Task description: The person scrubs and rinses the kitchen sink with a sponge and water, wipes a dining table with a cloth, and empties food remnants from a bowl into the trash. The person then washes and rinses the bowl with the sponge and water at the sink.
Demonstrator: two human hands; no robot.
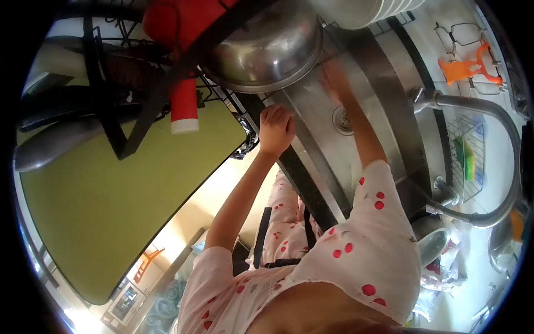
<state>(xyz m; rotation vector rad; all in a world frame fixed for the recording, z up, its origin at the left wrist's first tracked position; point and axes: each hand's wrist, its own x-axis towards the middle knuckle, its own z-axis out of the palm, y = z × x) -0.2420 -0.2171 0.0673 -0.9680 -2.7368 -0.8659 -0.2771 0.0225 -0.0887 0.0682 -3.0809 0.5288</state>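
My left hand [277,129] is closed, its fingers curled in, at the dark front edge of the sink counter. No object shows in it. Inside the steel sink [311,111], my right hand [335,82] reaches past the drain [342,119]. Motion blurs its fingers, so I cannot make out whether they hold anything. A large shiny metal bowl [267,50] rests upside down just beyond both hands, partly over the sink.
A curved faucet [500,128] arches at the right, near a wire rack [467,156] with a green-yellow sponge [466,158]. Orange scissors-like handles [470,65] hang on the wall. At left are a green board [128,206], a dish rack [119,139] and a red bottle [183,108].
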